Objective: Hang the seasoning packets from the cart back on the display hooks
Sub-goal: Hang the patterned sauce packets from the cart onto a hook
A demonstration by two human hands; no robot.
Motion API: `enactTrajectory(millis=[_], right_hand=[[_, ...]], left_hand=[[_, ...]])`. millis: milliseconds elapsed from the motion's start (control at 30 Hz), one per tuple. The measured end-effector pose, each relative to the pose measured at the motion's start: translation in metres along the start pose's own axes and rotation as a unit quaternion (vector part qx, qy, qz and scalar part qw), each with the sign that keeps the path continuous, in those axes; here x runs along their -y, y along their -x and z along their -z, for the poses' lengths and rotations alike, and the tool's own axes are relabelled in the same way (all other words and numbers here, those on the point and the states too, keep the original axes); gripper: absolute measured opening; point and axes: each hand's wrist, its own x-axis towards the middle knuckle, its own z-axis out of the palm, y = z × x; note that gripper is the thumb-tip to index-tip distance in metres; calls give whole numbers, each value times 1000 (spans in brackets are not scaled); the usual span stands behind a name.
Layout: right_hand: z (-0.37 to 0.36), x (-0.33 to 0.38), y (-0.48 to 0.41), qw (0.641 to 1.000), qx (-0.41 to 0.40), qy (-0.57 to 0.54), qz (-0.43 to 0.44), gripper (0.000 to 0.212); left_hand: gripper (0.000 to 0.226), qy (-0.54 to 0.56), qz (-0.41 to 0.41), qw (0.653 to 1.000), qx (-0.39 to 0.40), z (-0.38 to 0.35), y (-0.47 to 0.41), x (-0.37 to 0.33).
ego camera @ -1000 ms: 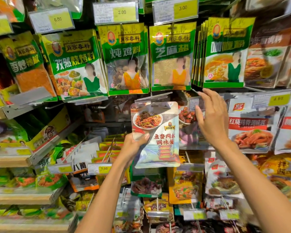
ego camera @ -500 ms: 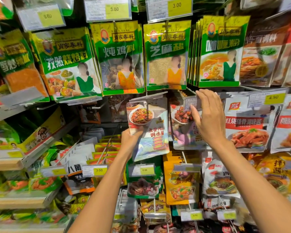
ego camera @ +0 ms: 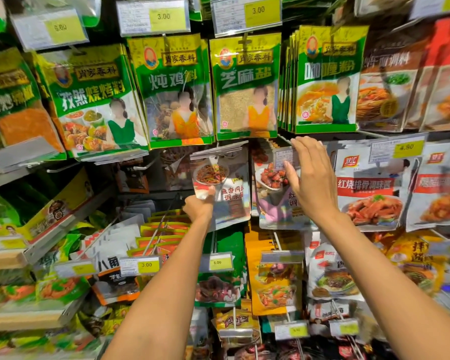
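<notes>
Silvery seasoning packet (ego camera: 227, 193) in left hand (ego camera: 199, 207), right hand (ego camera: 312, 179) alongside.

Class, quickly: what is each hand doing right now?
Left hand: pinching the seasoning packet.
Right hand: open, fingers straight by a price tag.

So in the last second the seasoning packet (ego camera: 231, 193) went from hanging low and flat toward the camera to pushed up and deeper into the rack. It looks smaller now, and its top edge has slid up under the clear price flap (ego camera: 218, 152). Halfway there it was twisted sideways; now it's squarer again. The left hand (ego camera: 199, 206) reached forward with it, arm stretched further in. Too blurry to say if the hole is actually on the hook.
</notes>
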Motion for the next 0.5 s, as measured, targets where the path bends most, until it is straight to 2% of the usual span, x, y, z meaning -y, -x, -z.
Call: enactTrajectory(millis=[167,267,367,500], right_hand=[[10,6,13,999,-45,-10,16,39],[12,9,38,998,-64,-16,0,34],[13,16,75,997,-38,-37,-56,29],[24,21,134,975,52,-94,-194,24]], left_hand=[[60,-73,-48,996,26,19,10,10],[50,-104,-111,988,-5,36,26,24],[31,-100,-213,972,-20,49,53,38],[22,-46,-276,955,94,39,103,52]])
